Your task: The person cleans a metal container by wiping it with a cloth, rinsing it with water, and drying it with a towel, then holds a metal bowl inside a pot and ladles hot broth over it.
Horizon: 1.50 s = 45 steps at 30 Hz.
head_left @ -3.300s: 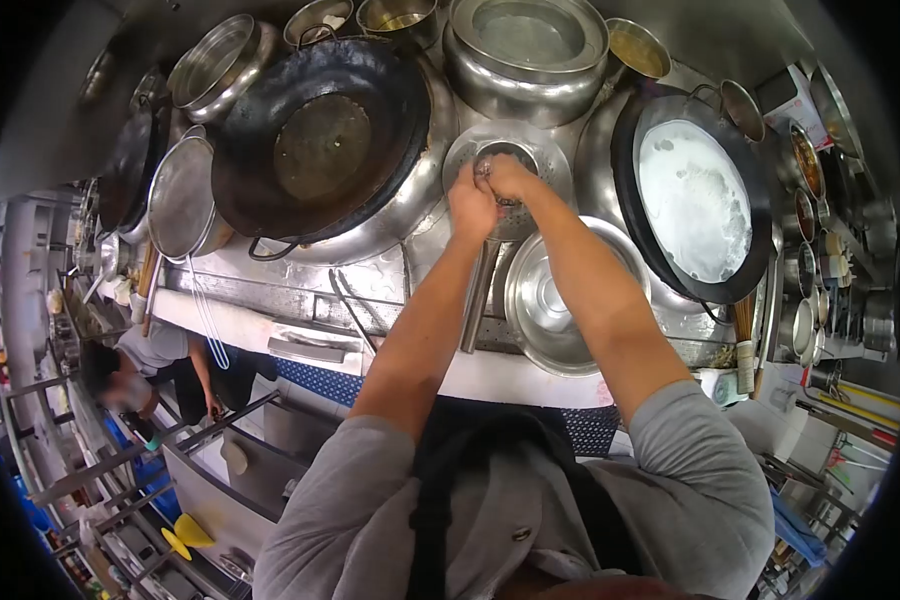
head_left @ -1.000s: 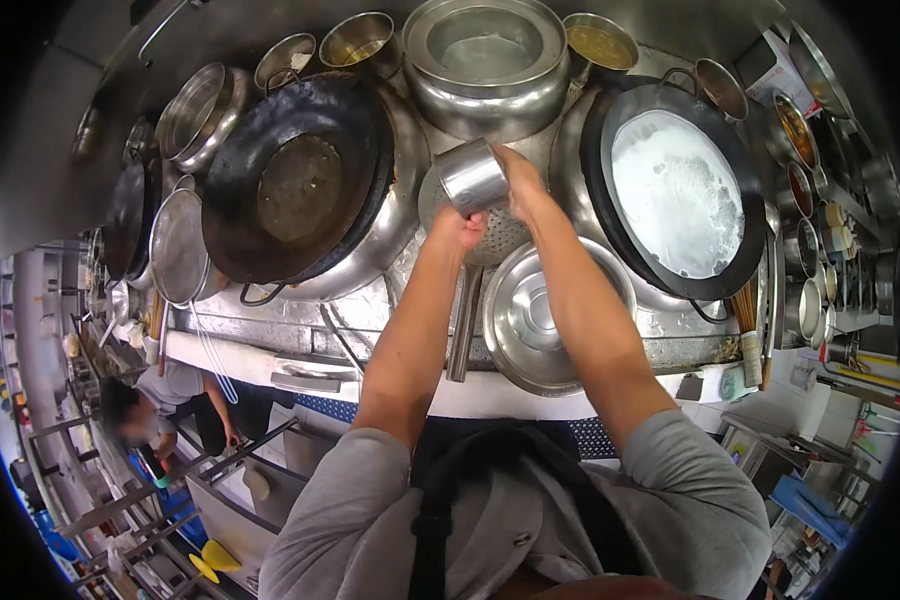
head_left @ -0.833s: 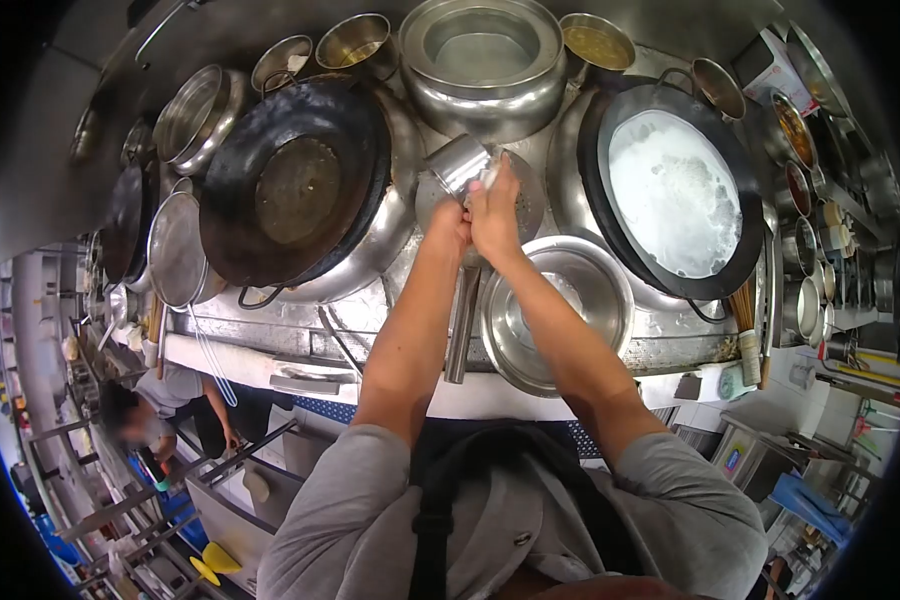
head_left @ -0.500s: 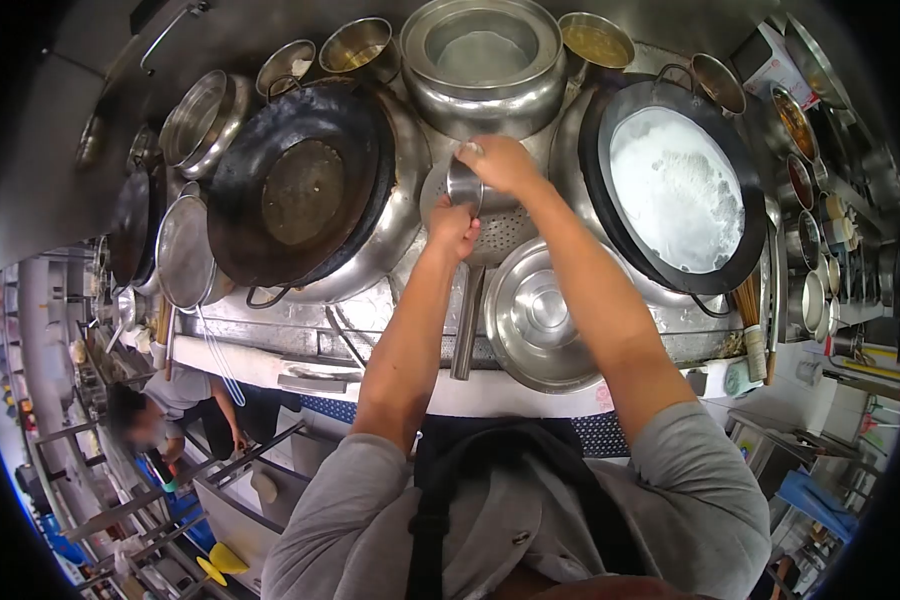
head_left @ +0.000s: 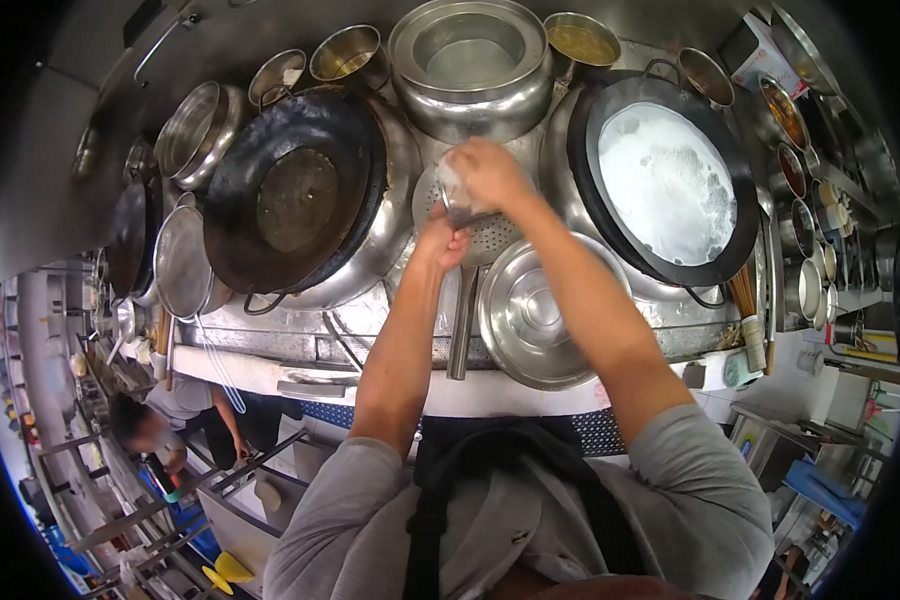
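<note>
Over a perforated steel strainer (head_left: 490, 238) between the two woks, my left hand (head_left: 442, 240) grips a small steel cup (head_left: 458, 205), tilted and partly hidden. My right hand (head_left: 485, 172) is closed at the cup's upper side, blurred by motion; something whitish shows by its fingers, too smeared to make out. The strainer's handle (head_left: 462, 330) points toward me. Right of that handle lies a wide steel bowl (head_left: 535, 320), below my right forearm.
A dark wok (head_left: 295, 200) stands left, a wok of white foamy liquid (head_left: 665, 185) right. Behind my hands is a large steel pot (head_left: 470, 100). A mesh skimmer (head_left: 183, 262) hangs over the left edge. Another person (head_left: 185, 415) is at lower left.
The steel cup has come up from the strainer into my left hand and has turned several ways. My right hand has moved from its side into and around its top. The view has shifted slightly.
</note>
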Motion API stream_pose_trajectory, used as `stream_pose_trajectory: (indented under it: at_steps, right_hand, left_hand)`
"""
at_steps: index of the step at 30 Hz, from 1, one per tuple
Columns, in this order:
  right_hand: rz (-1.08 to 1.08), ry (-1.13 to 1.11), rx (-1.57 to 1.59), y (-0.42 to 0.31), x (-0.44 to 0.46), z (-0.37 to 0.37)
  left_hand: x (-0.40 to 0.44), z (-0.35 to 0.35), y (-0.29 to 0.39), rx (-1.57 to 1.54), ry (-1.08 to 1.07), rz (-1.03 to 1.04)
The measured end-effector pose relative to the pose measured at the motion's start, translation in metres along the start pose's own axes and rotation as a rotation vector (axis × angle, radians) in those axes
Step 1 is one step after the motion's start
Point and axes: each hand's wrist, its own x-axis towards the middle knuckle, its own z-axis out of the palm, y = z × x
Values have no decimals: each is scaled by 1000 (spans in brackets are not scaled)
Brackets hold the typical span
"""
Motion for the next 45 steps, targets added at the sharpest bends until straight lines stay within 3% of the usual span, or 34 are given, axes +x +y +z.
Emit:
stream_pose_trajectory:
  at_steps: [2, 5, 6, 8, 9, 11, 13, 14, 17, 20, 21, 23, 24, 27, 28, 30, 33, 34, 37, 38, 40, 43, 44, 45]
  right_hand:
    - [418, -220, 804, 30, 28, -9]
    - [485, -5, 1158, 10, 4, 4]
    - [492, 61, 1211, 2, -6, 12]
    - [540, 187, 1035, -6, -21, 41]
    - [453, 327, 820, 2, -23, 64]
    - [385, 620, 293, 21, -26, 112]
    - [391, 589, 206, 21, -27, 71]
    - [371, 541, 114, 30, -26, 54]
    - [349, 101, -167, 52, -6, 7]
    - [237, 22, -92, 33, 5, -14]
    - [271, 108, 18, 24, 7, -13]
    - [343, 288, 238, 3, 4, -4]
    - [324, 271, 217, -11, -1, -6]
    - [78, 659, -114, -14, -23, 49]
    - [29, 628, -55, -21, -36, 60]
    - [-64, 565, 64, -33, -63, 79]
    - [49, 484, 5, -29, -72, 82]
    - [-5, 559, -143, -25, -62, 74]
    - [-55, 475, -237, -7, -23, 30]
    - [41, 314, 44, 16, -2, 23]
    - [221, -20, 596, 60, 32, 15]
    - [713, -72, 1237, 24, 5, -9]
    - [647, 141, 1424, 24, -1, 15]
    - [728, 216, 1416, 13, -6, 27]
  left_hand:
    - [-6, 2, 2, 66, -112, 11]
    - [-10, 20, 10, -37, -239, -12]
    - [-14, 30, 15, -100, -185, 24]
    - [25, 25, 11, -182, 168, 139]
    - [42, 19, 0, -222, 348, 188]
    - [46, 24, -17, 115, 480, 421]
    - [9, 43, -17, 433, 524, 183]
    - [-14, 57, -15, 272, 327, 171]
    - [-28, 67, 1, 622, 296, 329]
    - [-35, 63, 26, 963, 260, 495]
    - [-33, 65, 32, 1078, 243, 557]
    - [-6, 55, 22, 877, 298, 503]
    - [-2, 53, 16, 727, 318, 438]
    - [19, 44, 7, 240, 244, 245]
    - [24, 43, 8, 72, 196, 185]
    - [20, 43, 8, 28, 181, 162]
    - [7, 43, 2, -43, 155, 126]
    - [3, 42, 0, -66, 148, 113]
    - [6, 21, -3, -159, 175, 35]
    - [7, 13, -3, -194, 194, 3]
    - [-13, 21, -4, -140, 32, 24]
    - [-25, 49, 10, -78, -72, 55]
    - [-23, 56, 15, -65, -81, 64]
    - [-15, 56, 17, -125, -25, 63]
